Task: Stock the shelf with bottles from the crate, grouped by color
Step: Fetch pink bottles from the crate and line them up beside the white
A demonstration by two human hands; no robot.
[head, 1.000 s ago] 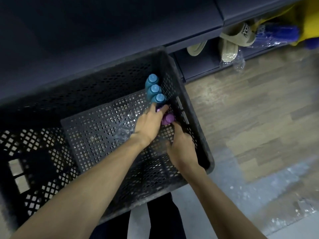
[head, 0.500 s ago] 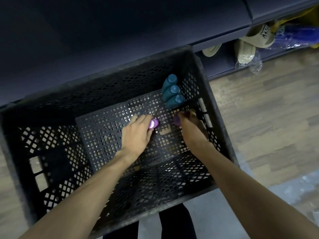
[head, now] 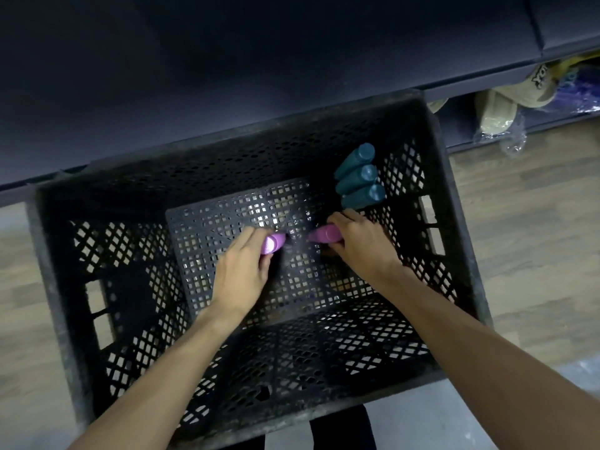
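Observation:
A black perforated crate [head: 454, 241] stands on the floor below me. Three teal bottles [head: 358, 178] stand in a row in its far right corner. Both my hands are down inside the crate. My left hand [head: 240, 277] is closed around a purple bottle [head: 273, 243], whose cap end sticks out past my fingers. My right hand [head: 360, 245] grips a second purple bottle [head: 323, 234], just in front of the teal ones. Most of each purple bottle is hidden by the hand that holds it.
A dark shelf unit [head: 259, 76] runs along the far side of the crate. A low cubby at the upper right holds beige slippers [head: 496, 108] and crumpled clear plastic [head: 513, 138]. Wood-look floor [head: 526, 228] lies to the right.
My left hand took one purple bottle and moved left with it. My right hand closed on the other purple bottle. The view shifted so the crate sits more central.

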